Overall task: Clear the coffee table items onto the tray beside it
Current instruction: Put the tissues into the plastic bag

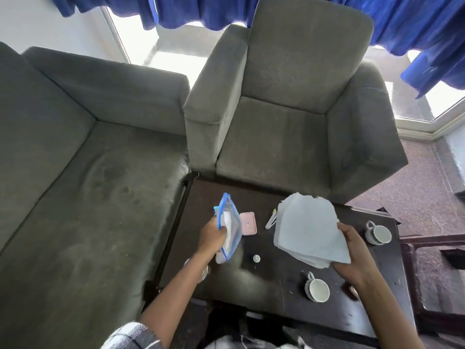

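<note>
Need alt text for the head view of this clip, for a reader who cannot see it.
Over a dark coffee table, the left hand holds a blue-edged zip pouch and the right hand a stack of white napkins. Two white cups, a pink case and a small white cap remain on it, with grey sofas behind.

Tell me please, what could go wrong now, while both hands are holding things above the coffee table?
1. The right hand pinches the stack of white napkins by one corner only; sheets may slide out and fall.
2. That stack hangs near the two cups; a low sweep could knock one.
3. The left hand holds the blue-edged zip bag upright; I cannot tell if it is sealed, so its contents might drop.
</note>
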A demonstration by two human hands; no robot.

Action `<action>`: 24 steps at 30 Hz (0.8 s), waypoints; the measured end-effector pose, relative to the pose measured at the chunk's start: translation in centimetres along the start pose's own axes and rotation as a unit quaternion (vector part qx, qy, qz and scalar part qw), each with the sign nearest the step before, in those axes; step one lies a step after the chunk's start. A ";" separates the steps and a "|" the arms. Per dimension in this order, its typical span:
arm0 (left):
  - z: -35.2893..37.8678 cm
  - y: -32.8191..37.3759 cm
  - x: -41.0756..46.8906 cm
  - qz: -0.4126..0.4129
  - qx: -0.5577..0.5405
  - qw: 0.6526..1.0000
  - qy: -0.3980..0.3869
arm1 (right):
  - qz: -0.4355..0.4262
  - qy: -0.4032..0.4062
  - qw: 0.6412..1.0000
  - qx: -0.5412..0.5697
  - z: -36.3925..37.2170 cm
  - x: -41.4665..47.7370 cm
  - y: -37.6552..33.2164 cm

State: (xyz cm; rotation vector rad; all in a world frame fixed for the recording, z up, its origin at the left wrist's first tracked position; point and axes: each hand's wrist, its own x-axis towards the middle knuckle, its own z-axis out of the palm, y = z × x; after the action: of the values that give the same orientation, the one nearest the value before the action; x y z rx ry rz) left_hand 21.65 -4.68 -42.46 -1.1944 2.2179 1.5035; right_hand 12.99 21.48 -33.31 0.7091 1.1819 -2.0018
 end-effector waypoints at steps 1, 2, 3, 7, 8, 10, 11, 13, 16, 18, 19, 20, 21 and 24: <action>0.1 -0.5 1.3 0.003 0.057 0.998 0.010 | -0.010 0.008 1.000 -0.009 0.2 -0.3 0.1; 0.4 -0.8 2.5 0.000 0.107 0.994 0.016 | -0.022 0.020 0.999 -0.017 0.3 -0.4 0.3; 0.9 -1.2 3.7 -0.006 0.149 0.989 0.017 | -0.025 0.024 0.999 -0.027 0.4 -0.6 0.5; 4.2 -3.2 7.6 -0.019 0.261 0.965 -0.001 | -0.017 0.055 0.997 -0.042 -0.6 -1.0 1.9; 5.2 -3.7 8.5 -0.025 0.272 0.962 -0.010 | -0.023 0.070 0.996 -0.050 -1.1 -0.7 2.4; 6.8 -4.5 9.6 -0.041 0.280 0.959 -0.035 | -0.024 0.084 0.993 -0.083 -1.8 -0.3 3.5; 7.5 -4.9 9.8 -0.046 0.279 0.958 -0.052 | -0.025 0.097 0.990 -0.103 -1.8 -0.2 3.9; 8.5 -5.4 9.6 -0.048 0.269 0.958 -0.091 | -0.021 0.105 0.986 -0.129 -1.8 -0.5 4.5; 9.1 -5.3 8.6 -0.057 0.212 0.970 -0.108 | 0.009 0.062 0.994 -0.090 -1.7 -0.9 5.4; 8.7 -3.7 7.2 -0.035 0.129 0.987 -0.091 | 0.008 0.044 0.996 -0.083 -1.4 -1.4 5.5; 8.6 -2.8 6.2 -0.024 0.065 0.992 -0.102 | 0.006 0.036 0.996 -0.086 -1.2 -1.7 5.3; 8.3 -1.5 4.5 -0.038 -0.015 0.989 -0.143 | 0.000 0.027 0.996 -0.083 -1.2 -1.7 5.1; 8.1 -0.2 2.7 -0.065 -0.095 0.972 -0.207 | -0.004 0.021 0.996 -0.085 -0.9 -2.1 4.8; 8.0 2.6 -2.1 -0.121 -0.226 0.900 -0.354 | -0.017 -0.012 0.997 -0.073 -0.6 -2.6 3.9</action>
State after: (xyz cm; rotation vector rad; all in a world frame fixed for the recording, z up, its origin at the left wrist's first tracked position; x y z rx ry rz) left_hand 19.07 3.59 -43.21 -0.7803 1.2443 1.9871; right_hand 17.67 21.39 -33.67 0.5928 1.3194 -1.9230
